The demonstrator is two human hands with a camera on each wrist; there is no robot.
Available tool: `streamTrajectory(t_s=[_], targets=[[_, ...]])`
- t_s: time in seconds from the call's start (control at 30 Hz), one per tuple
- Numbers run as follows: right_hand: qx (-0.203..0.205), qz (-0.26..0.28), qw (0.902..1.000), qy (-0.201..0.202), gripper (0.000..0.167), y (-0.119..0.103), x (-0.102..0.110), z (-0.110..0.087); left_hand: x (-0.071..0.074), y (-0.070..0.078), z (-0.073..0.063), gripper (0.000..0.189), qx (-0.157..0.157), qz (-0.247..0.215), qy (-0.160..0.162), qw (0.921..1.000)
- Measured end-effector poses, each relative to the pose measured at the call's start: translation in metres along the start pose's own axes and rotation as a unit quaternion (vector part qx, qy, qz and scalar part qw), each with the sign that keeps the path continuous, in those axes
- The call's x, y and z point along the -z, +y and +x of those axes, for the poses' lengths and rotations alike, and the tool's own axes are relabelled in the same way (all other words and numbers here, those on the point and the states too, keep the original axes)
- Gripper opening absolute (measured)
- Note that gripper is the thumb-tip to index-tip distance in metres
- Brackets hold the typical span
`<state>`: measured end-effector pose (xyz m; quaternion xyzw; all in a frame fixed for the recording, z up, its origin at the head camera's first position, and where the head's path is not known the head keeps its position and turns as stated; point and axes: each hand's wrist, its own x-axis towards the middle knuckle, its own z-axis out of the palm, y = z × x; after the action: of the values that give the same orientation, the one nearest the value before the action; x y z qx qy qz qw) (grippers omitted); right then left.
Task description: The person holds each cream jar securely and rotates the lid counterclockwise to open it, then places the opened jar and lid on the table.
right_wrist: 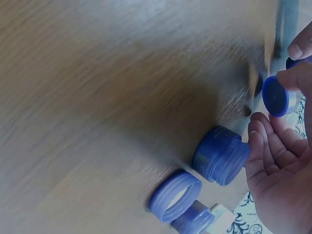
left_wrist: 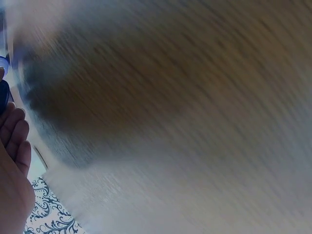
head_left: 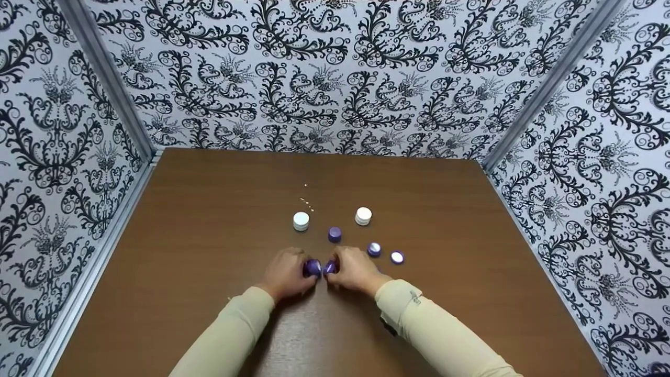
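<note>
Near the middle of the table my left hand [head_left: 288,273] grips a small purple jar [head_left: 312,267]. Just right of it, my right hand [head_left: 356,269] pinches a purple lid [head_left: 330,268] between thumb and fingers, close to the jar. The right wrist view shows the lid [right_wrist: 275,96] as a round disc held on edge, its other fingers loosely curled below. Beyond my right hand stand a purple jar with a bare threaded neck [right_wrist: 222,156] and a loose purple lid [right_wrist: 175,196]. In the left wrist view only part of my left hand [left_wrist: 14,156] shows.
Another purple jar [head_left: 334,234] stands just beyond my hands. Two white round containers, one left [head_left: 301,221] and one right [head_left: 363,215], stand farther back. Pale specks [head_left: 306,203] mark the brown table [head_left: 209,199]. Patterned walls [head_left: 314,78] enclose its back and sides.
</note>
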<state>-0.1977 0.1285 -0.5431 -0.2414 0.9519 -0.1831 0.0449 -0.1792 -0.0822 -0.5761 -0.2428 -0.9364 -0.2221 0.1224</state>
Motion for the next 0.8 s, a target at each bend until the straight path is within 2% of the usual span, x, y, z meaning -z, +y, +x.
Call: streamTrajectory(t_s=[0.23, 0.47, 0.67, 0.8], targets=[[0.021, -0.046, 0.9985, 0.018, 0.034, -0.0014, -0.0021, -0.0011, -0.0008, -0.0006, -0.0005, 0.031, -0.002, -0.002, 0.001, 1.0], [0.039, -0.11, 0.9924, 0.037, 0.035, -0.0029, -0.0023, -0.003, -0.0003, 0.0004, -0.0007, 0.028, -0.006, -0.006, 0.013, 0.9999], [0.055, -0.126, 0.9894, 0.045, 0.035, -0.0045, -0.0031, -0.0034, -0.0003, 0.0014, -0.0004, 0.027, -0.011, 0.003, 0.013, 0.9998], [0.05, -0.125, 0.9901, 0.039, 0.036, -0.0044, -0.0031, -0.0037, 0.0005, 0.0022, -0.0002, 0.027, -0.02, 0.009, 0.018, 0.9996]])
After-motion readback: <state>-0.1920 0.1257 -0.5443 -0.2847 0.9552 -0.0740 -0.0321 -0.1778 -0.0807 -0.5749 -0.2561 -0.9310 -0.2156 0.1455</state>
